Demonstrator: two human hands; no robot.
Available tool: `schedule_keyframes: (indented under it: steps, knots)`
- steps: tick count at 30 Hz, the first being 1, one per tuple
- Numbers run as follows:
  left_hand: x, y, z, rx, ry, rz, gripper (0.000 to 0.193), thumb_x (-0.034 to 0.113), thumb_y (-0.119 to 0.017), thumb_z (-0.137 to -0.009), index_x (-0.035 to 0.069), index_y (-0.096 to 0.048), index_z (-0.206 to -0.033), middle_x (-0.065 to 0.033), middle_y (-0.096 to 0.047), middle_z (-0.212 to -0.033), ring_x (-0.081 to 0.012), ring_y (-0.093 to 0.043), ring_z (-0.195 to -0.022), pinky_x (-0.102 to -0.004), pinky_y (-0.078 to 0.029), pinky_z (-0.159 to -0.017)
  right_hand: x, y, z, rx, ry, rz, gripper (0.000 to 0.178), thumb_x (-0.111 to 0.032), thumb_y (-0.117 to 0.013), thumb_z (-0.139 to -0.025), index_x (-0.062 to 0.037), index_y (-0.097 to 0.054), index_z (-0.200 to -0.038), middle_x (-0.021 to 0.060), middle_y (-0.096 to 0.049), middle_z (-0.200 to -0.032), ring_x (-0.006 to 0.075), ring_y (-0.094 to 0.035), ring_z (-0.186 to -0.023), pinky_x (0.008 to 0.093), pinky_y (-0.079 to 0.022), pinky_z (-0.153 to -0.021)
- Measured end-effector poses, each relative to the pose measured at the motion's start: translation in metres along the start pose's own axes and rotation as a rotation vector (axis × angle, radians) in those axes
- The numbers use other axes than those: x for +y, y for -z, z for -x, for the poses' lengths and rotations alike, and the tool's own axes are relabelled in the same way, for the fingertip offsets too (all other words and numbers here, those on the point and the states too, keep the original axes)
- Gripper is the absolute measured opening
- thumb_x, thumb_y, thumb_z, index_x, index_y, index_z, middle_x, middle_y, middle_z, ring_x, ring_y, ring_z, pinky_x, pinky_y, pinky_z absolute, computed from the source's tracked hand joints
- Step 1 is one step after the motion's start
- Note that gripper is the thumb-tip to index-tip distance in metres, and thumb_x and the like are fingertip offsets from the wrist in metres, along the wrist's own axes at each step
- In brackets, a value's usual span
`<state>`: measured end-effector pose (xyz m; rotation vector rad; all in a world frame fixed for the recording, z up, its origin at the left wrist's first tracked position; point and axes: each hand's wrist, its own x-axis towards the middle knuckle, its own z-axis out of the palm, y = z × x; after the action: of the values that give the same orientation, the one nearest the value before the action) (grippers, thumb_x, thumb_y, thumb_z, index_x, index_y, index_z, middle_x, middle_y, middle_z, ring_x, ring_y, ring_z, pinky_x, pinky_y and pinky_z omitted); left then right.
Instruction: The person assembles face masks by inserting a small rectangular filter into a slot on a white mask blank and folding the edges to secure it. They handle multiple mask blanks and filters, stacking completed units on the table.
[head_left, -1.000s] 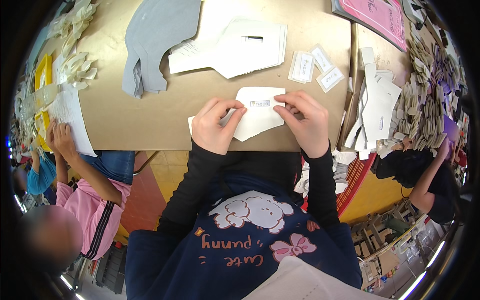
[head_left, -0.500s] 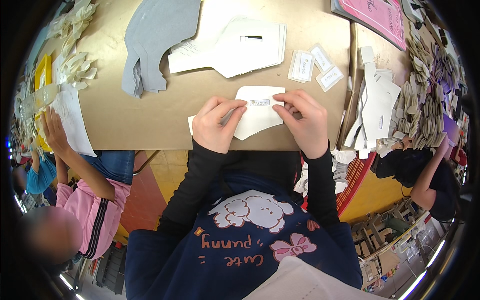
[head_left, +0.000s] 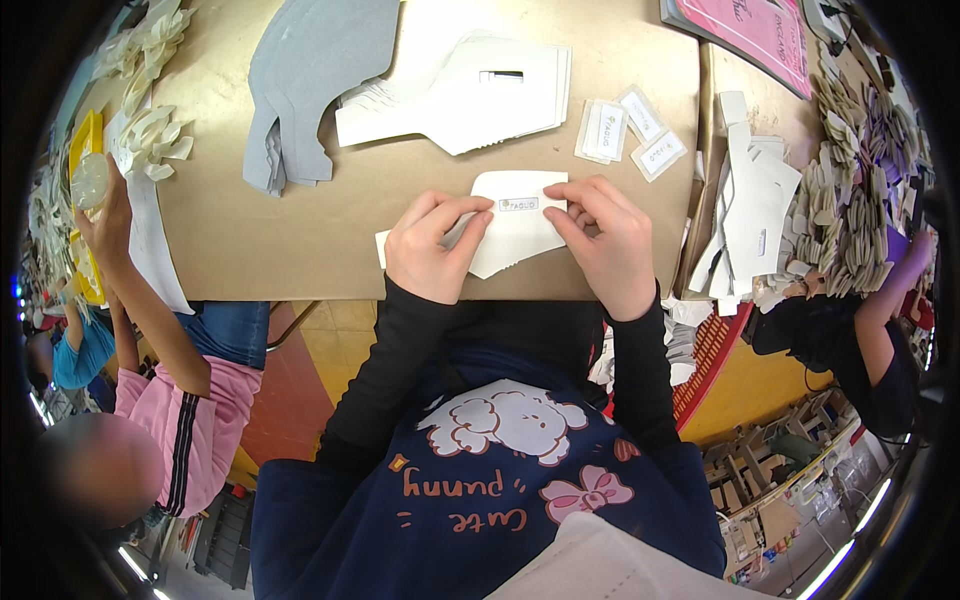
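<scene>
White piece (head_left: 520,248) | under left grip (head_left: 430,248): tips together, hold unclear | under right grip (head_left: 612,245): tips parted near right edge

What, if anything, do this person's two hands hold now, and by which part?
Apparently the white piece: the left hand just left of its small label, the right hand at the piece's upper right edge, both with thumb and fingertips.

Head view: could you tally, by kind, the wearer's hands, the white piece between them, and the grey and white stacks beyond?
Bare hands, left hand and right hand: 2
Flat white angular piece: 1
Stack of flat grey curved pieces: 1
Stack of flat white angular pieces: 1
Total: 5
</scene>
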<state>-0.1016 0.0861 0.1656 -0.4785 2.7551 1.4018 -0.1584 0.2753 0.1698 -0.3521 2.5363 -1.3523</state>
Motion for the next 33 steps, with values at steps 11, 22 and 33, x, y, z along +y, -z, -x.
schedule_keyframes:
  steps: [11,22,33]
  knots:
    - [0.004,0.0,-0.002,-0.068,0.063,-0.052,0.021,0.015,-0.073,-0.085,0.012,-0.07,-0.106,-0.0069,-0.059,-0.082,-0.0234,-0.062,-0.072,-0.0353,-0.048,-0.064,-0.013,-0.008,0.004,0.076,-0.01,0.199,0.018,-0.001,-0.072,-0.08,-0.0047,-0.071,-0.098,0.0088,-0.057,-0.092,0.0261,-0.057,-0.078,0.0373,-0.048,-0.07]
    - [0.002,-0.008,0.001,0.105,-0.058,-0.365,0.028,0.021,-0.079,-0.078,0.024,-0.071,-0.105,-0.0022,-0.049,-0.116,-0.0249,-0.046,-0.109,-0.0435,-0.033,-0.091,-0.011,-0.022,0.003,0.053,0.086,0.406,0.038,-0.02,-0.081,-0.074,-0.0287,-0.076,-0.111,0.0044,-0.05,-0.113,0.0292,-0.042,-0.111,0.0453,-0.03,-0.093]
    - [-0.006,-0.003,-0.005,0.027,0.024,-0.244,0.043,0.029,-0.082,-0.073,0.025,-0.07,-0.114,-0.0006,-0.051,-0.116,-0.0228,-0.045,-0.114,-0.0444,-0.026,-0.1,-0.004,-0.004,0.002,0.086,0.088,0.468,0.032,-0.032,-0.083,-0.072,-0.032,-0.079,-0.104,0.0013,-0.051,-0.122,0.0306,-0.032,-0.128,0.0548,-0.02,-0.097]
